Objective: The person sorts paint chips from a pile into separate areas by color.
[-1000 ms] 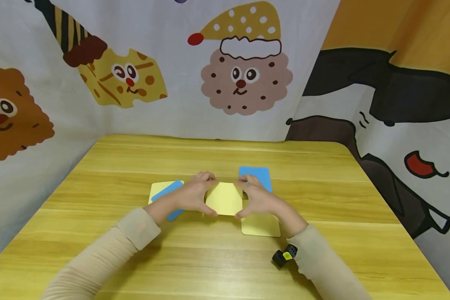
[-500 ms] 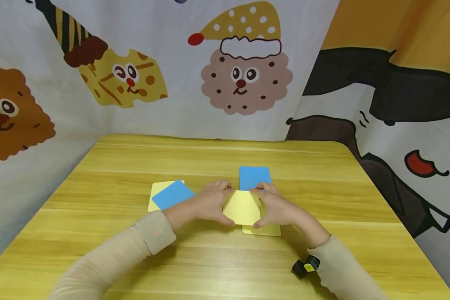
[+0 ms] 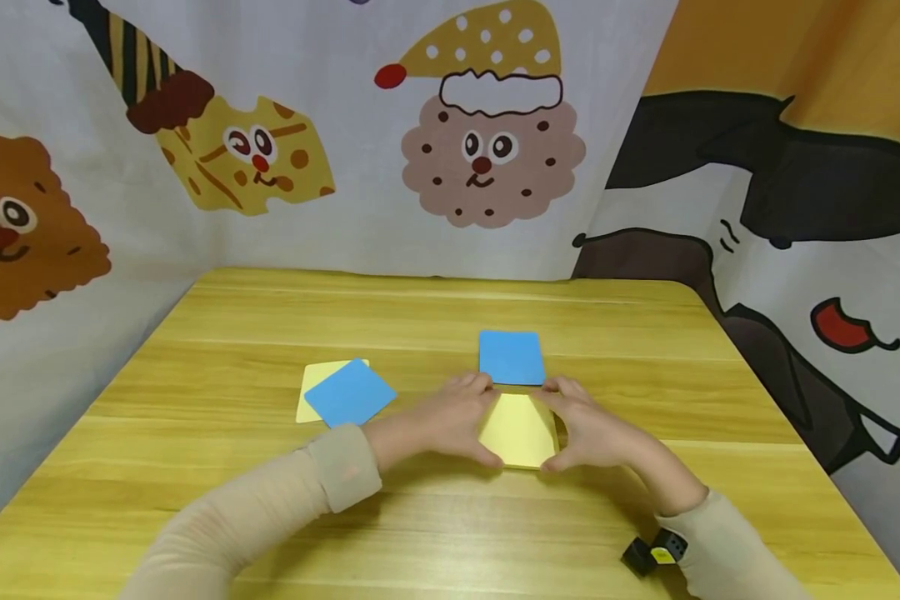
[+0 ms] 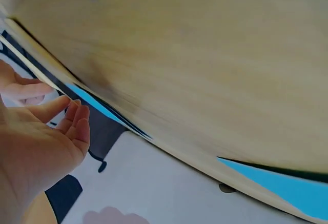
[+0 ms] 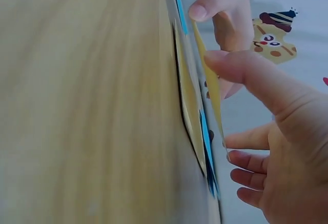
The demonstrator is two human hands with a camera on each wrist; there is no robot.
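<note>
I see my left hand (image 3: 450,421) and right hand (image 3: 592,429) pinching the edges of a square yellow paper card (image 3: 517,429) between them, low over the wooden table (image 3: 420,325). Another yellow card under it shows only from the right wrist. A blue card (image 3: 512,357) lies just beyond.

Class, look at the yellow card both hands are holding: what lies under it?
In the right wrist view, another yellow card lies on the table under the held yellow card. From the head view it is almost wholly covered.
</note>
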